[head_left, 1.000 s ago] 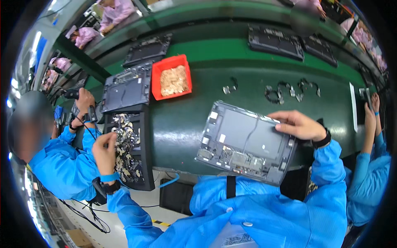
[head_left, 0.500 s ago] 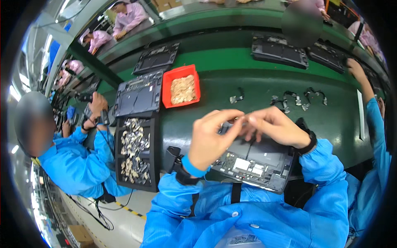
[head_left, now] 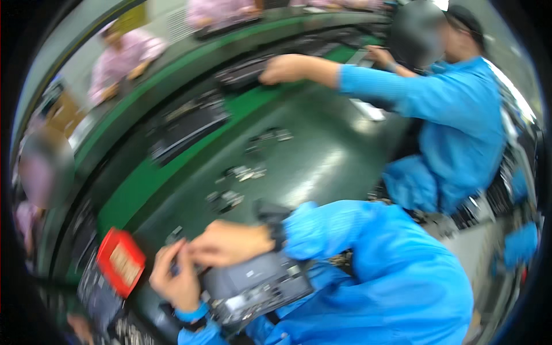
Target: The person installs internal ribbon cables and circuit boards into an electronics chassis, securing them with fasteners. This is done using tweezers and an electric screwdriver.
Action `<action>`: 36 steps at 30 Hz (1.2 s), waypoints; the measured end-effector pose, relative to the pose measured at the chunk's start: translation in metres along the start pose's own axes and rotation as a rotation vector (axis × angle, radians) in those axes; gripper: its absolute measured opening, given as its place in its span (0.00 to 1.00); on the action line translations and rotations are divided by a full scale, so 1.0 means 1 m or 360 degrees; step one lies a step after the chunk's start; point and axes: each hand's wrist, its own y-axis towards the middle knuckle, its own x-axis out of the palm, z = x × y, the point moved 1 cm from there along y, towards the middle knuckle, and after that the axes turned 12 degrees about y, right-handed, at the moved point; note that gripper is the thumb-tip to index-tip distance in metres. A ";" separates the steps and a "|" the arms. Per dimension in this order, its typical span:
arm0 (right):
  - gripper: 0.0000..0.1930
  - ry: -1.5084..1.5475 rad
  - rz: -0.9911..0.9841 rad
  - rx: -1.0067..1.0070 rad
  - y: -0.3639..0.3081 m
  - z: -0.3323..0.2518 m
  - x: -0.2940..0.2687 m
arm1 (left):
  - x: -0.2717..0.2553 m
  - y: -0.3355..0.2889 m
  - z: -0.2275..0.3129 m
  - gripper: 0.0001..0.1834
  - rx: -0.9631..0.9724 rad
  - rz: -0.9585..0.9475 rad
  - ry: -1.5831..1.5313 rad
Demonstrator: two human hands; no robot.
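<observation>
My left hand (head_left: 175, 280) and my right hand (head_left: 233, 244) meet at the fingertips, both closed in a pinch. Whatever lies between the fingers is hidden and blurred. Just under them is an opened laptop base (head_left: 259, 287), with dark battery panels and a circuit board showing. Beyond the fingertips, a small connector with a short cable (head_left: 174, 233) lies on the green bench (head_left: 316, 155). Farther out are several more small cable pieces (head_left: 244, 172).
A red bin (head_left: 104, 256) of small tan pieces stands at the left, beside another opened laptop base (head_left: 100, 299). More laptop bases (head_left: 192, 123) line the green strip at the back. At right, a co-worker in blue (head_left: 454, 109) reaches across to one of them.
The view has swung right and tilted, so the bench slants and the right-hand co-worker shows more fully. My hands stay together above the laptop base, fingertips still touching.
</observation>
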 end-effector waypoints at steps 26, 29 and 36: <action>0.15 0.0070 0.0376 -0.0088 -0.020 -0.004 0.002 | 0.001 -0.003 0.012 0.11 0.0019 -0.0077 -0.0047; 0.15 0.0082 0.0392 -0.0091 -0.019 0.000 0.000 | 0.004 0.002 0.013 0.11 0.0051 -0.0024 -0.0028; 0.11 -0.0233 0.0446 -0.0011 -0.018 0.005 -0.015 | 0.016 0.012 0.008 0.10 0.0298 0.0069 0.0180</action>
